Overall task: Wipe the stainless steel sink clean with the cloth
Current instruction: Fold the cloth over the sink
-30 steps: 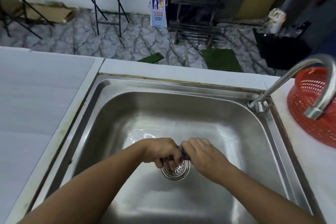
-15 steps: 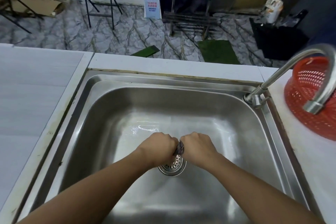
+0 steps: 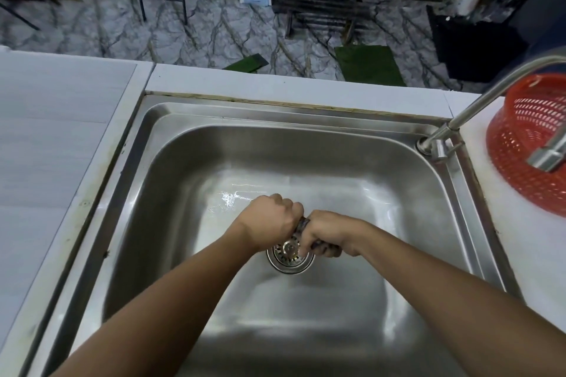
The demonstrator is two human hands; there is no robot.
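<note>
The stainless steel sink (image 3: 190, 180) fills the middle of the view, with a round drain strainer (image 3: 289, 259) in its floor. Both my fists are down in the basin just above the drain. A dark, twisted cloth (image 3: 301, 225) runs between them. My left hand (image 3: 271, 220) grips one end and my right hand (image 3: 329, 232) grips the other end. Most of the cloth is hidden inside the fists. A wet sheen lies on the sink floor behind my left hand.
A steel tap (image 3: 477, 107) rises from the sink's right rear corner and arches over a red plastic basket (image 3: 530, 147) on the right counter. Pale counter (image 3: 55, 144) lies to the left. Beyond the far edge the floor drops away, with stools and a rack.
My two hands have stayed over the drain, still wringing the cloth; the fists have turned against each other. The camera has tipped downward, so the room beyond sits higher in view.
</note>
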